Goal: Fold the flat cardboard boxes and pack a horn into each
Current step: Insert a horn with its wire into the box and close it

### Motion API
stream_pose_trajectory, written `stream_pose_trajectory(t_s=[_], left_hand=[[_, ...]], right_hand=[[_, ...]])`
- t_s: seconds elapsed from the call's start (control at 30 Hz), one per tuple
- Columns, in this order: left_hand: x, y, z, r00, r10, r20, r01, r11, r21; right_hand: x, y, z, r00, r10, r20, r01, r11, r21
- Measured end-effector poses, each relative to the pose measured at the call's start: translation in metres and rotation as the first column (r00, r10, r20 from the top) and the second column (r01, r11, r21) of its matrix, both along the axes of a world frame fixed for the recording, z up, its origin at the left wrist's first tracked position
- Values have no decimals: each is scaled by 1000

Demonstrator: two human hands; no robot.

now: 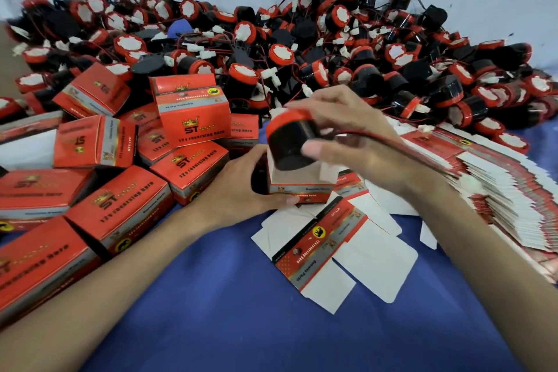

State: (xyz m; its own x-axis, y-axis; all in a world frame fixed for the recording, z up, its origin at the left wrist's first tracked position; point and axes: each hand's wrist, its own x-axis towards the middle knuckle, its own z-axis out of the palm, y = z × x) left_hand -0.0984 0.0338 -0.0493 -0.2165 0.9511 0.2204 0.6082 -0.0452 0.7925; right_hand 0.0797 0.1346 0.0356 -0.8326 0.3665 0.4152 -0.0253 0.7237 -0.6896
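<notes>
Head view has your left hand (238,187) reaching in low, fingers curled round the open box (302,194) on the blue cloth (226,296), while your right hand (353,127) arches over, thumb and fingers clamping the horn (288,145), tilted at the box's mouth.

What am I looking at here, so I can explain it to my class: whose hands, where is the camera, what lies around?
No machine here: a person works bare-handed, filmed by a camera worn on the head, looking down. The right hand grips a black-and-red horn at the mouth of an open box, which the left hand holds. On the blue cloth lie a heap of loose horns behind, closed boxes at the left, and a fanned stack of flat cartons at the right.
</notes>
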Motion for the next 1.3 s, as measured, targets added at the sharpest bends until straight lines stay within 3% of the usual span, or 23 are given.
stream_pose_trajectory(t_s=[0.1,0.27,0.4,0.53,0.67,0.77,1.13,1.3], left_hand=[[0,-1,2,1000,-24,17,24,1000,14],[-1,1,1,999,-38,31,38,999,3],[-1,2,0,999,-33,27,33,999,-3],[0,2,0,999,-36,33,36,999,4],[2,0,2,999,-43,29,43,999,16],[2,0,1,999,-46,9,46,999,25],[4,0,4,998,-52,-42,54,998,36],[2,0,3,997,-68,-37,70,996,49]], right_hand=[[-5,3,-14,999,-33,18,25,943,331],[2,12,-21,981,-131,145,12,784,621],[6,15,-15,966,-71,247,-81,827,557],[7,20,-15,973,-96,211,-43,818,573],[4,19,-20,954,-194,228,67,881,468],[3,20,-17,950,-141,277,16,913,407],[5,12,-10,871,-238,429,-22,855,519],[-4,3,-16,867,-196,458,-31,896,442]])
